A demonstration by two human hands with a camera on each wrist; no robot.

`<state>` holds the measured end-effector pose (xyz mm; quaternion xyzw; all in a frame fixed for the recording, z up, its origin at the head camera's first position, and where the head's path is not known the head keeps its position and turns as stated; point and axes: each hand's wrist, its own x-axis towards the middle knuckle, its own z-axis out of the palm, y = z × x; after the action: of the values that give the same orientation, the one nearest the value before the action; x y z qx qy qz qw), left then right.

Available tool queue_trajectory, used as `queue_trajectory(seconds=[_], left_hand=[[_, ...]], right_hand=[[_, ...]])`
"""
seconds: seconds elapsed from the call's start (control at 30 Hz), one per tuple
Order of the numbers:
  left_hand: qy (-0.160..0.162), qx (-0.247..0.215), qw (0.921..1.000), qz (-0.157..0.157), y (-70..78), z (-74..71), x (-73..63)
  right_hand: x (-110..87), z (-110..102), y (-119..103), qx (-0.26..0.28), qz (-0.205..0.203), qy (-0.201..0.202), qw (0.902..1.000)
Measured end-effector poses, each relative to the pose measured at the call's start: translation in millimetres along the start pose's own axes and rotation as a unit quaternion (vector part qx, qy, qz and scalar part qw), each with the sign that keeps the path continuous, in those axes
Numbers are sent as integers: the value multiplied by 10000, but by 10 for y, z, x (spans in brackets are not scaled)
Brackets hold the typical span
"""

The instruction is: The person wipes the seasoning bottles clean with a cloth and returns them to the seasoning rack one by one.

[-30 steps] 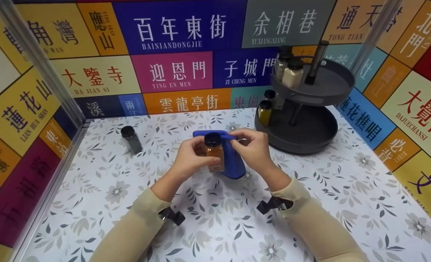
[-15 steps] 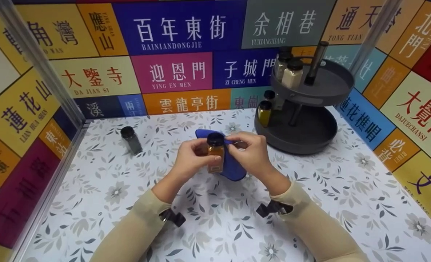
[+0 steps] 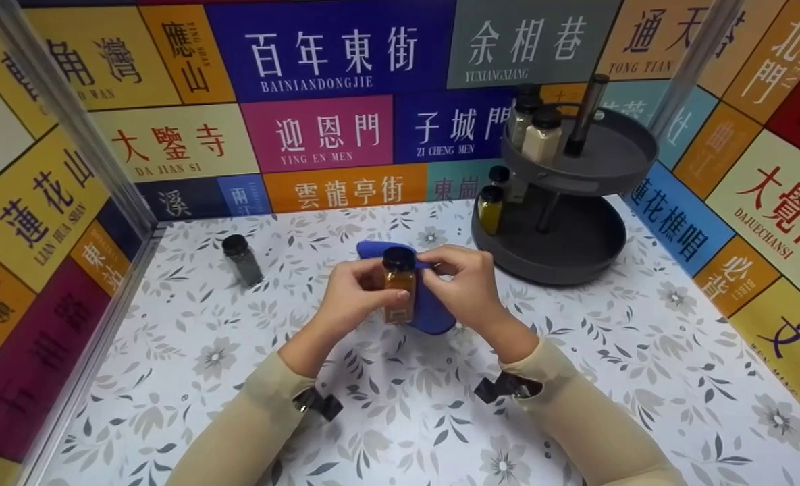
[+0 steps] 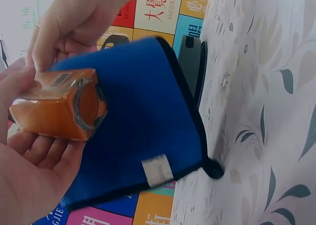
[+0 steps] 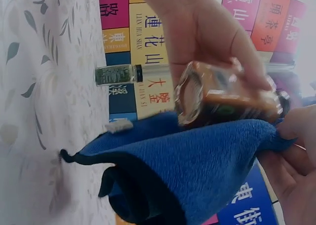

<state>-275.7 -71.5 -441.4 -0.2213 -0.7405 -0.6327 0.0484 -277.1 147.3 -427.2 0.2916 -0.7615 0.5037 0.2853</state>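
Note:
My left hand (image 3: 354, 293) grips a square glass spice jar (image 3: 400, 287) with a black lid and orange-brown contents, held upright above the table. Its orange base faces the camera in the left wrist view. My right hand (image 3: 464, 277) pinches a blue cloth (image 3: 433, 307) between thumb and fingers, close beside the jar's lid. The cloth has dark edging and a white label (image 4: 158, 170); it hangs down behind the jar. In the right wrist view the cloth (image 5: 197, 161) drapes in a fold along the jar (image 5: 217, 94).
A jar with dark contents (image 3: 242, 260) stands on the flowered table (image 3: 204, 418) at the left. At the back right is a dark two-tier round rack (image 3: 555, 256); a white-filled jar (image 3: 543, 138) stands on its upper tier, a yellow-green jar (image 3: 490, 210) on the lower.
The right hand has shifted slightly left with its pinch of cloth, nearer the jar's lid. The cloth's upper part has changed shape. The left hand keeps its grip on the jar.

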Motion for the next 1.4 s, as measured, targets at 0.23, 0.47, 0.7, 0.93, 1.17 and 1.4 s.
queue_trajectory(seconds=[0.23, 0.47, 0.7, 0.93, 1.17, 1.4], left_hand=[[338, 146, 9993, -15, -12, 2, 1], [608, 160, 9980, 72, -18, -30, 29], [974, 98, 9952, 81, 29, -113, 44], [1266, -243, 9916, -84, 92, -198, 45], [1120, -260, 9933, -80, 89, -140, 60], [364, 277, 9989, -120, 61, -84, 15]], right_hand=[[-21, 34, -54, 34, -131, 36, 9999], [-57, 74, -78, 204, -52, 57, 9998], [-108, 142, -15, 330, 193, -362, 9986], [-130, 192, -23, 380, 330, -706, 9962], [-124, 150, -36, 176, 234, -478, 9984], [-79, 96, -63, 416, 185, 195, 9988]])
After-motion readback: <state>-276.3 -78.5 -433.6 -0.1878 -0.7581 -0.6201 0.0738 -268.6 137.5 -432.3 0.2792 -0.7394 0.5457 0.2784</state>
